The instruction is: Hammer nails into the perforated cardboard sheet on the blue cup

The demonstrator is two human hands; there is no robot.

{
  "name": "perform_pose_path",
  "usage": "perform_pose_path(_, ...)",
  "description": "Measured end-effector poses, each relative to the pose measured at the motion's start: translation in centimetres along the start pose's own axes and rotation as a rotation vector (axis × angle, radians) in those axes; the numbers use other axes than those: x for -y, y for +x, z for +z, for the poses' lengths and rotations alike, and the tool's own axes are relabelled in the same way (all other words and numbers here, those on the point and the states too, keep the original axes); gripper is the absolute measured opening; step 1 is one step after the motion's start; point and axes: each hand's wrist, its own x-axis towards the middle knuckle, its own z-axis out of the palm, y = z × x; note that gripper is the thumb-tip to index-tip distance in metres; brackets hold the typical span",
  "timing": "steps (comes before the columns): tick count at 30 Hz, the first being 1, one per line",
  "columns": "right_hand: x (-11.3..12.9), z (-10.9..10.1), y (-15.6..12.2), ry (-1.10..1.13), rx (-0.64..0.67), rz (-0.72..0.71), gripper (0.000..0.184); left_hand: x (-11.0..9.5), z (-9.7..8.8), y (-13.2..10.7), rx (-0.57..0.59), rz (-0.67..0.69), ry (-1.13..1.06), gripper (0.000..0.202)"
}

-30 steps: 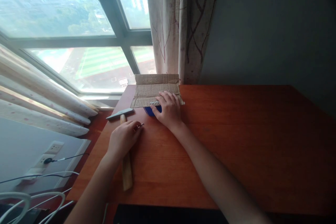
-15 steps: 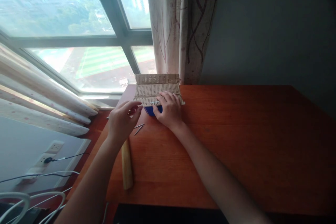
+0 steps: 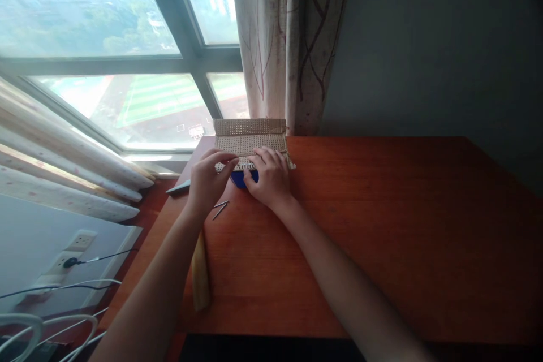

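Observation:
A tan sheet full of small holes [image 3: 250,143], woven or perforated, lies over a blue object [image 3: 238,179] at the table's far left edge, its back part raised. My right hand [image 3: 271,178] rests with outstretched fingers on the sheet's near right part, thumb by the blue front. Beside it, my left hand [image 3: 211,176] is closed in a pinch over the sheet's near left edge; anything between the fingertips is too small to make out. Two nails [image 3: 220,212] lie on the table near my left wrist. A wooden handle [image 3: 201,277] lies partly under my left forearm.
The reddish-brown wooden table [image 3: 382,226] extends to the right. A grey metal piece [image 3: 179,187] lies at its left edge, partly behind my left hand. Beyond stand a window and a curtain [image 3: 267,39]. White cables [image 3: 51,322] hang at lower left, below a wall socket [image 3: 59,263].
My left hand has moved right and slightly up, from beside the sheet to over its near edge, uncovering more of the grey metal piece. My right hand stays on the sheet.

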Motion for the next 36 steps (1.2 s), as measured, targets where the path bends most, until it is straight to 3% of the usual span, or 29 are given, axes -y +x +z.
perform_pose_path(7,0.0,0.3,-0.1,-0.014,0.001,0.0,0.032,0.2,0.0,-0.6,-0.008,-0.07,-0.001,0.016)
perform_pose_path(13,-0.1,0.3,-0.1,-0.02,0.003,-0.009,0.033,-0.4,0.3,0.9,-0.068,-0.092,0.011,0.018)
perform_pose_path(16,-0.1,0.2,-0.1,-0.017,0.003,-0.007,0.034,-1.2,-0.6,1.5,-0.152,-0.111,-0.016,0.017)
perform_pose_path(19,-0.1,0.2,-0.1,-0.013,0.002,-0.005,0.034,-1.6,-2.0,0.7,-0.171,-0.091,0.009,0.017)
perform_pose_path(22,-0.2,0.3,-0.1,-0.014,0.004,-0.008,0.034,-0.9,-3.1,-1.8,-0.09,-0.08,0.109,0.017)
perform_pose_path(28,-0.2,0.3,-0.2,-0.027,-0.021,-0.026,0.034,2.7,-3.7,-6.5,0.252,0.024,0.356,0.024)
perform_pose_path(32,-0.3,0.4,-0.2,-0.025,-0.027,-0.034,0.034,4.0,-3.6,-7.2,0.4,0.05,0.498,0.028)
perform_pose_path(36,-0.3,0.4,-0.2,-0.026,-0.024,-0.038,0.035,4.1,-3.8,-6.8,0.417,0.095,0.477,0.029)
